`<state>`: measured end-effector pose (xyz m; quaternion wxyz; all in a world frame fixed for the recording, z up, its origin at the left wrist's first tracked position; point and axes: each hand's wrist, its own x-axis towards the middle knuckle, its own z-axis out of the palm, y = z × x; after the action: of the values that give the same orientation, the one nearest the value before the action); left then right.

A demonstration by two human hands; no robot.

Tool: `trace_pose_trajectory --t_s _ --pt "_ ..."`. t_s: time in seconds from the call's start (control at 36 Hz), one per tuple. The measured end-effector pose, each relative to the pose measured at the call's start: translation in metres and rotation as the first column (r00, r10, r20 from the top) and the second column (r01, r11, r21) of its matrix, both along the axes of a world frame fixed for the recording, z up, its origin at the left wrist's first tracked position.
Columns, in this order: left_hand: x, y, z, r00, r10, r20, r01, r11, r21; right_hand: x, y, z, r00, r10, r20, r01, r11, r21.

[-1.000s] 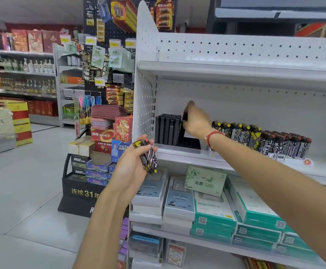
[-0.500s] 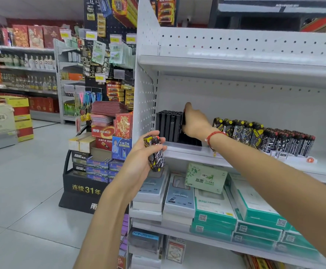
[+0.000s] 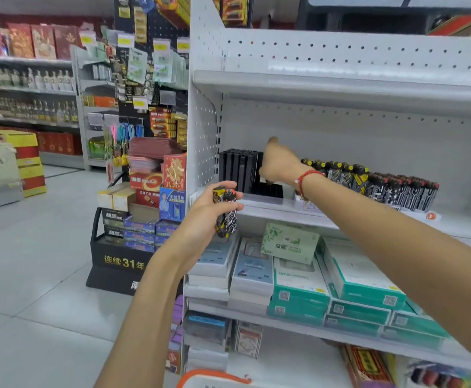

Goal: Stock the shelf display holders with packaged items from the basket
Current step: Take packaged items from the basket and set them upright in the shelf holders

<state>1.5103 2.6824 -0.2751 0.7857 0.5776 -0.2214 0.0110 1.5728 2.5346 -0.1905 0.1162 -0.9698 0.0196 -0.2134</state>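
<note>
My left hand [image 3: 206,219] grips a small bundle of black, yellow and white patterned packaged items [image 3: 225,212], held upright just in front of the shelf edge. My right hand [image 3: 280,163] reaches into the black display holder [image 3: 238,169] at the left end of the middle shelf. Its back faces me, so the fingers and anything in them are hidden. A row of the same patterned items [image 3: 382,186] fills the holders to the right of that hand. The orange rim of the basket [image 3: 214,376] shows at the bottom edge.
White and green boxed goods [image 3: 298,275] are stacked on the shelf below. The white perforated side panel [image 3: 203,141] stands left of the black holder. A black floor display [image 3: 133,219] with batteries and boxes stands to the left, beside the tiled aisle.
My left hand has turned the bundle upright and brought it closer to the shelf edge. My right hand has stayed at the black holder, shifting only slightly.
</note>
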Motion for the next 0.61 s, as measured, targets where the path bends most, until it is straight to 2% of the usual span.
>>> trace_pose_trajectory --t_s 0.08,0.14,0.22,0.28,0.33,0.39,0.53,0.61 --pt "0.000 -0.001 -0.007 0.985 0.134 0.106 -0.148 0.980 0.135 -0.032 -0.004 -0.003 0.989 0.069 0.129 -0.088 0.985 0.148" --pt "-0.003 -0.004 -0.009 0.971 0.172 0.168 -0.199 0.967 0.157 -0.056 -0.006 -0.010 0.973 0.131 0.192 -0.176 0.955 0.238" --pt "-0.008 -0.010 -0.010 0.958 0.169 0.231 -0.206 0.967 0.147 -0.088 -0.005 -0.027 0.965 0.254 0.071 -0.258 0.857 0.445" --pt "-0.010 -0.013 -0.010 0.945 0.168 0.281 -0.221 0.961 0.167 -0.101 -0.003 -0.036 0.943 0.329 -0.053 -0.237 0.772 0.589" --pt "-0.014 -0.018 -0.012 0.926 0.166 0.340 -0.244 0.949 0.199 -0.107 -0.003 -0.043 0.923 0.373 -0.092 -0.233 0.735 0.637" --pt "-0.016 -0.024 -0.014 0.911 0.165 0.378 -0.256 0.944 0.206 -0.109 -0.004 -0.047 0.917 0.393 -0.067 -0.256 0.707 0.659" --pt "-0.021 -0.040 -0.019 0.910 0.196 0.366 -0.273 0.946 0.173 -0.111 -0.015 -0.049 0.911 0.405 -0.080 -0.228 0.656 0.719" --pt "-0.027 -0.050 -0.017 0.955 0.190 0.228 -0.213 0.973 0.084 -0.119 -0.032 -0.047 0.898 0.421 -0.125 -0.159 0.577 0.801"
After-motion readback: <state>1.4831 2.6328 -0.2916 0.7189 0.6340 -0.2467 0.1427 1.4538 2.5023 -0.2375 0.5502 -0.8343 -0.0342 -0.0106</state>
